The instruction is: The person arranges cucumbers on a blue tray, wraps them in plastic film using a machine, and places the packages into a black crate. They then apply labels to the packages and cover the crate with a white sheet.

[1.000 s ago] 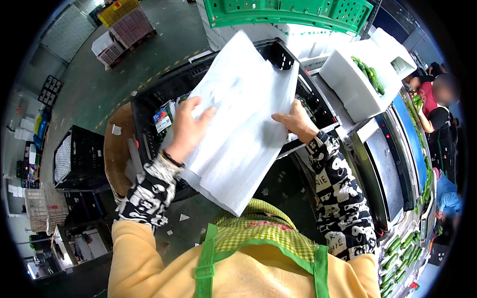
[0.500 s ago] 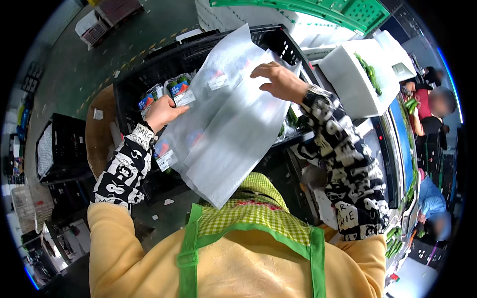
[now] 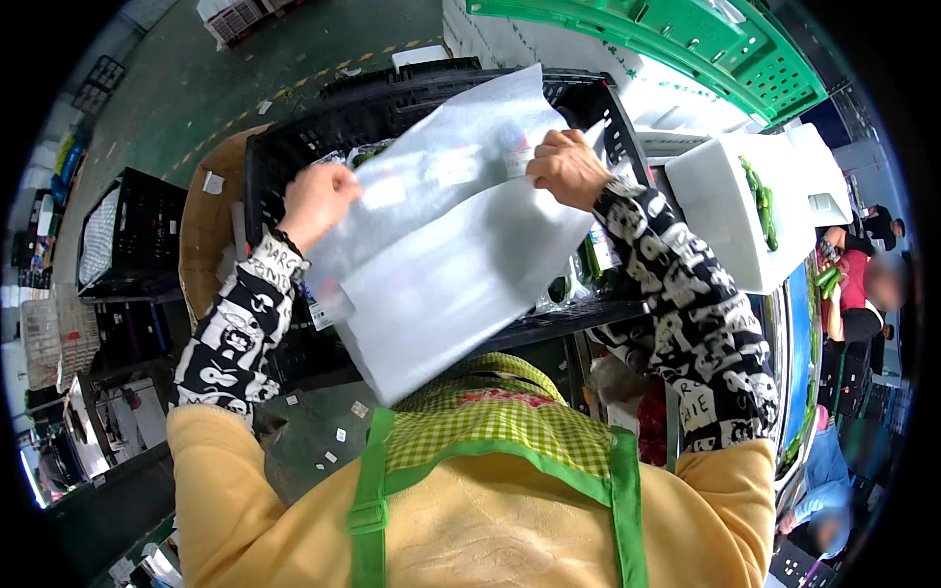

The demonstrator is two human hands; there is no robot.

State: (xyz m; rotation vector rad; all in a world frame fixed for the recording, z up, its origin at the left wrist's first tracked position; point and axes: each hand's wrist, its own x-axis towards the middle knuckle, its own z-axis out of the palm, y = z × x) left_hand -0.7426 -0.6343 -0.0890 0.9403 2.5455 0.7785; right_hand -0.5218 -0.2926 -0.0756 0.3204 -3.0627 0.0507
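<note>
Translucent white foam sheeting lies in overlapping layers across the top of a black plastic crate, draping over its near rim. Labels show faintly through it, and bagged cucumbers show beside it on the right. My left hand grips the sheeting at its upper left, fingers curled. My right hand pinches the sheeting near its upper right part.
Green crate at top; white foam box with cucumbers at right; cardboard carton and black crate at left. Co-workers stand at a conveyor on the far right, one holding cucumbers.
The sheeting went from held raised to spread over the crate in separated layers. My left hand moved up from half a second ago; my right hand's fingers closed on the sheeting.
</note>
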